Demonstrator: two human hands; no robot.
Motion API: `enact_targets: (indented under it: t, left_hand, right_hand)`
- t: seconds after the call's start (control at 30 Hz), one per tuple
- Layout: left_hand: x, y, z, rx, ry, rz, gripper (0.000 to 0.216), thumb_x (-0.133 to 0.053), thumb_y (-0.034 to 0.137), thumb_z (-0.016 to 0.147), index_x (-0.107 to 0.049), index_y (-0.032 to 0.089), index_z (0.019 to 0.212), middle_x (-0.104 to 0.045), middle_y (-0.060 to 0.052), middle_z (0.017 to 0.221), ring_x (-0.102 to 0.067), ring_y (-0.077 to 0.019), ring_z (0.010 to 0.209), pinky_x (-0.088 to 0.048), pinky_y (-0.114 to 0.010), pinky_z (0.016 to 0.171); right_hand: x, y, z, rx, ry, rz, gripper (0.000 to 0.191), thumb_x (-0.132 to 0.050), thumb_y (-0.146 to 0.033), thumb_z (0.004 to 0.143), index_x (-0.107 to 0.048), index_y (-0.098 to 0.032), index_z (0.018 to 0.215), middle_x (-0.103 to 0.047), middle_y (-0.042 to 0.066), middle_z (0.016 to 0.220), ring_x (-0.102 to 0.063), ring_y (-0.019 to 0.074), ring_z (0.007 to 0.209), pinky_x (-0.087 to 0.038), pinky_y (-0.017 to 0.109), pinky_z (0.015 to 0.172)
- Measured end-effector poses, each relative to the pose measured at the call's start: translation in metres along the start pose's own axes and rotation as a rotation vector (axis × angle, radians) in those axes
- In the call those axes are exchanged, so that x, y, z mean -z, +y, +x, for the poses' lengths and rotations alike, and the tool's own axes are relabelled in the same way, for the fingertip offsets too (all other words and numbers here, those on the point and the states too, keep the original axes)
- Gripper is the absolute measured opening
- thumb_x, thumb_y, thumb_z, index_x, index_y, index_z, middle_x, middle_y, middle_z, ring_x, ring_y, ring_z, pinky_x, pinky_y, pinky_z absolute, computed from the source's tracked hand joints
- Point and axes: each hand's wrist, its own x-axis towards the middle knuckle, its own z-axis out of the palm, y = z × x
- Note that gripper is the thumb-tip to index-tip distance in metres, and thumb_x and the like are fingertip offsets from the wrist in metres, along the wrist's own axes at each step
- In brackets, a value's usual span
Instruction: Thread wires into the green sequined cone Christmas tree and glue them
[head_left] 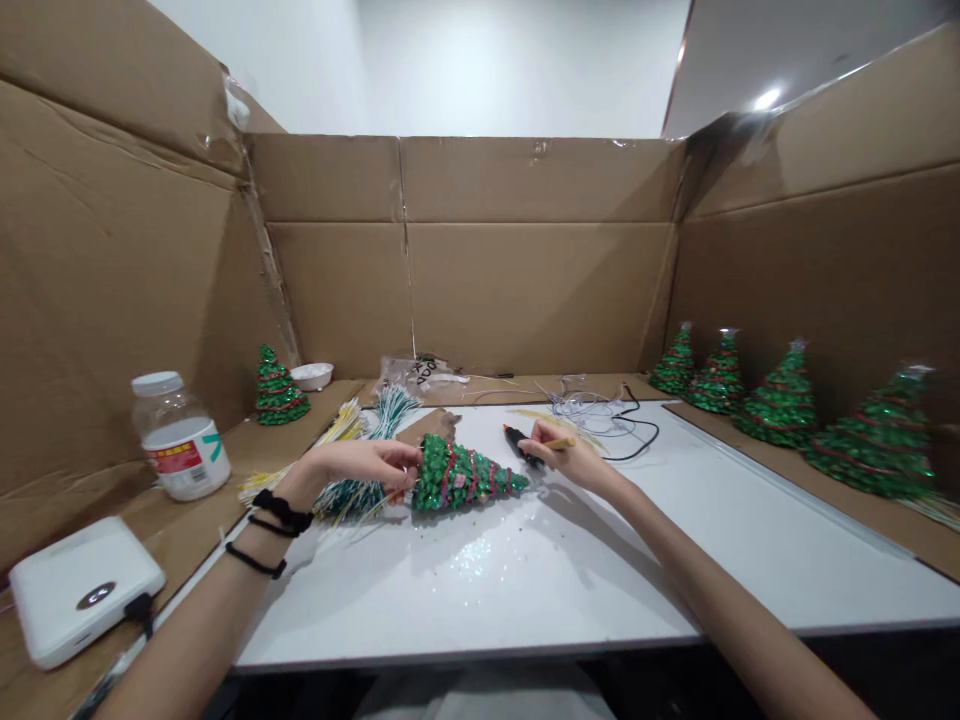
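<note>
A small green Christmas tree (465, 478) with red garland lies on its side above the white board, its tip to the right. My left hand (386, 465) grips it at the base, fingers partly hidden behind it. My right hand (562, 448) is closed around a black glue gun (516, 440) with an orange nozzle, just beyond the tree's tip. A yellowish stick juts from the back of the gun. Bundles of green-and-white wires (390, 410) and yellow wires (341, 425) lie behind and beside my left hand.
Several finished-looking trees (776, 395) line the right side; another tree (277, 388) stands at left near a white bowl (312, 375). A lidded plastic jar (182, 440) and a white power bank (86, 590) sit at left. Loose wires (592, 410) and a black cord (651, 440) lie behind. Cardboard walls (540, 290) enclose the board.
</note>
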Motion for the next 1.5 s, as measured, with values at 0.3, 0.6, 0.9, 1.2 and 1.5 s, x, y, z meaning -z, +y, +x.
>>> enact_targets:
  t: [0.3, 0.6, 0.9, 1.2, 1.5]
  left_hand:
    - [0.007, 0.004, -0.002, -0.055, 0.287, 0.256, 0.024, -0.057, 0.038, 0.077, -0.057, 0.019, 0.091, -0.052, 0.001, 0.082, -0.045, -0.0113, 0.069, -0.034, -0.021, 0.059]
    - [0.006, 0.001, 0.005, -0.136, 0.408, 0.365, 0.018, -0.051, 0.035, 0.080, -0.056, 0.017, 0.080, -0.053, 0.001, 0.074, -0.044, -0.0109, 0.065, -0.034, -0.022, 0.059]
    - [0.012, -0.003, 0.002, -0.102, 0.428, 0.533, 0.019, -0.045, 0.023, 0.076, -0.063, 0.017, 0.078, -0.060, -0.003, 0.086, -0.055, -0.0151, 0.080, -0.042, -0.024, 0.073]
    - [0.013, -0.005, 0.003, -0.100, 0.419, 0.544, 0.028, -0.037, 0.012, 0.070, -0.064, 0.017, 0.070, -0.065, -0.003, 0.082, -0.059, -0.0154, 0.080, -0.043, -0.025, 0.076]
    - [0.003, 0.006, 0.017, -0.285, 0.875, 0.477, 0.027, -0.035, 0.011, 0.073, -0.062, 0.017, 0.074, -0.067, -0.003, 0.082, -0.058, -0.0148, 0.079, -0.044, -0.029, 0.075]
  right_hand:
    - [0.024, -0.004, -0.004, 0.016, -0.384, -0.103, 0.028, -0.043, -0.037, 0.086, -0.064, -0.019, 0.092, -0.064, 0.006, 0.096, -0.059, 0.0199, 0.088, -0.044, 0.030, 0.076]
    - [0.040, 0.000, -0.012, -0.112, -0.699, -0.199, 0.052, -0.061, -0.038, 0.072, -0.057, -0.022, 0.121, -0.058, 0.006, 0.122, -0.056, 0.0233, 0.106, -0.045, 0.030, 0.088]
    - [0.030, 0.027, 0.032, -0.220, -0.096, -0.523, 0.029, -0.041, -0.018, 0.082, -0.066, -0.018, 0.096, -0.070, 0.006, 0.093, -0.062, 0.0168, 0.079, -0.042, 0.023, 0.065]
    - [-0.018, 0.062, 0.097, -0.280, -0.044, -0.717, 0.023, -0.053, -0.016, 0.082, -0.069, -0.011, 0.098, -0.066, 0.016, 0.106, -0.059, 0.0246, 0.101, -0.041, 0.027, 0.078]
    - [-0.025, 0.083, 0.104, -0.347, -0.060, -0.748, 0.025, -0.053, -0.032, 0.089, -0.059, -0.014, 0.104, -0.061, 0.007, 0.106, -0.059, 0.0173, 0.092, -0.049, 0.038, 0.081]
